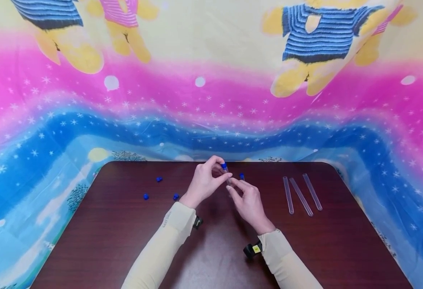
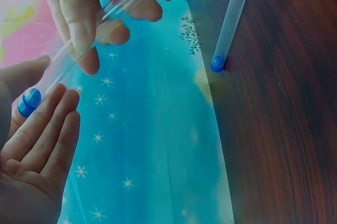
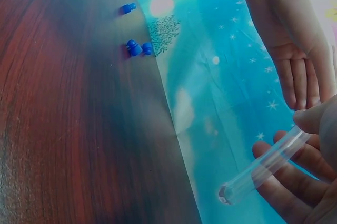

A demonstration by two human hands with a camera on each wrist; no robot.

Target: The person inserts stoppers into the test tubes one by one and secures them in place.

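Both hands hold one clear test tube (image 3: 268, 169) with a blue cap (image 1: 224, 165), raised over the far part of the table. At the capped end, my left hand (image 1: 205, 180) pinches the tube between thumb and fingers; in the left wrist view the blue cap (image 2: 29, 103) sticks out beside the thumb. My right hand (image 1: 248, 200) grips the tube farther down its body, its thumb across the glass-clear wall. The rounded bottom points away past the right fingers in the right wrist view. Beyond the right hand lies another blue-capped test tube (image 2: 231, 24).
Several loose blue caps (image 1: 159, 179) lie on the left side of the dark brown table (image 1: 99, 241). Three uncapped clear tubes (image 1: 301, 196) lie side by side at the right. A patterned cloth (image 1: 204, 132) hangs behind and around the table.
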